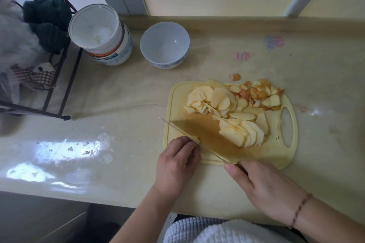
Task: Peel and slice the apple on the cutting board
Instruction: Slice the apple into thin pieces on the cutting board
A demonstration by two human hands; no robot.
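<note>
Right hand [264,187] clenched on the handle of a broad knife [205,134], blade lying diagonally across the near-left part of the yellow cutting board [276,156]. Left hand [175,162] pins a small apple piece [196,138] against the blade at the board's near-left edge, fingers curled. Apple slices [243,132] fanned mid-board right of the blade; second heap [209,100] at the far side. Peels [258,94] at far right. Empty white bowl [165,44] far on the counter, stacked bowls [102,33] to its left.
</note>
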